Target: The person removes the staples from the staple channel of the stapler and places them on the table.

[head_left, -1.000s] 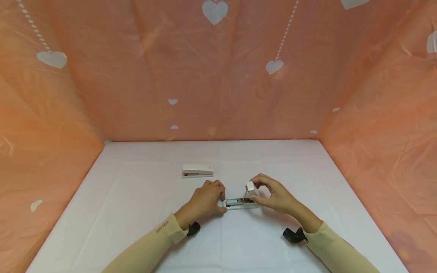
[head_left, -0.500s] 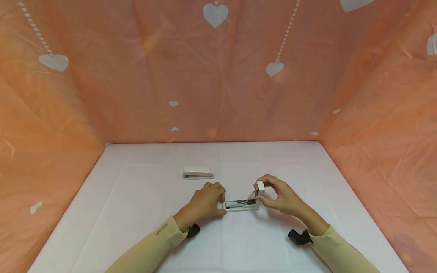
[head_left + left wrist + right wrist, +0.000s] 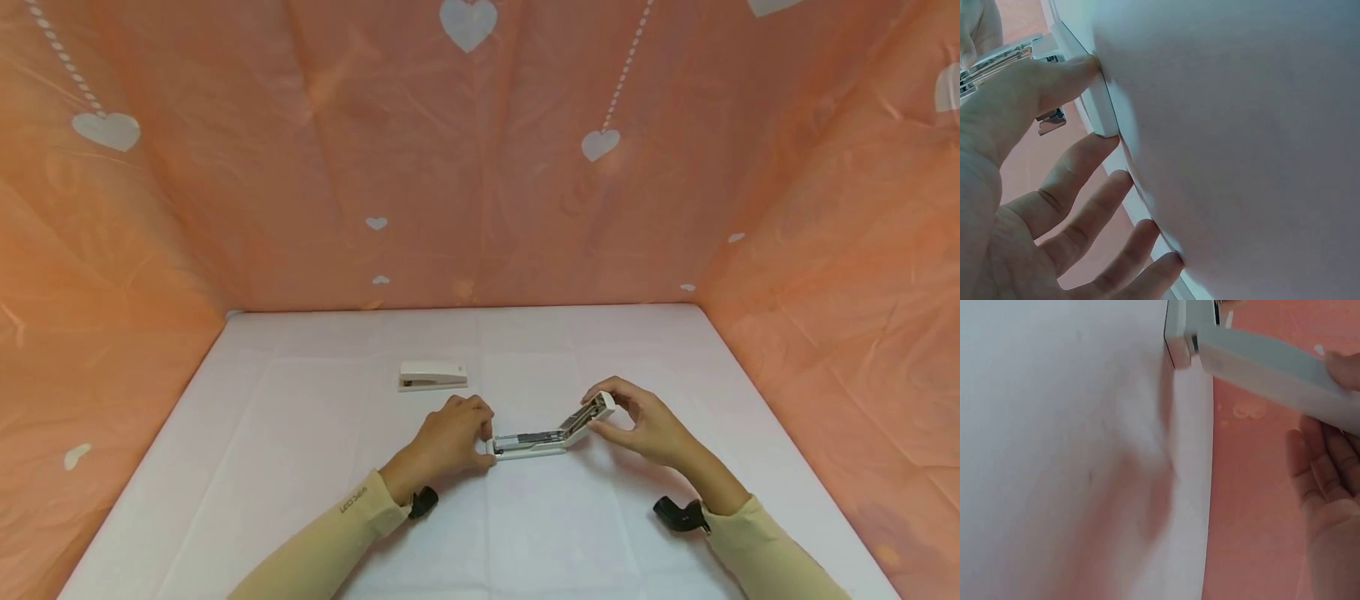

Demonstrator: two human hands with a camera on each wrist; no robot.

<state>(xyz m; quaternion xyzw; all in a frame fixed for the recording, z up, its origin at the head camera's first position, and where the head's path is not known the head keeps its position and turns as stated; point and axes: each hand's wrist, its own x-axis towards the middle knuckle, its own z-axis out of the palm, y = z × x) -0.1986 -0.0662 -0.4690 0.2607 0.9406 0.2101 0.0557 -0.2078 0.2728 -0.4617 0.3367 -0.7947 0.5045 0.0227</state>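
Observation:
A white stapler (image 3: 525, 455) lies on the table with its top cover swung far back to the right, so the metal staple channel (image 3: 528, 438) is exposed. My left hand (image 3: 444, 442) pinches the left end of its base (image 3: 1102, 109) between thumb and index finger; the other fingertips rest at the table. At the other side, my right hand (image 3: 648, 425) holds the free end of the raised cover (image 3: 1266, 367) between thumb and fingers. The cover slants up to the right, its metal-lined inside facing up.
A second white stapler (image 3: 432, 375), closed, stands behind the left hand on the white-covered table (image 3: 337, 350). An orange curtain with white hearts (image 3: 480, 167) encloses the back and both sides.
My right hand has moved to the right, swinging the stapler's cover from upright to leaning well back. My left hand stays on the base.

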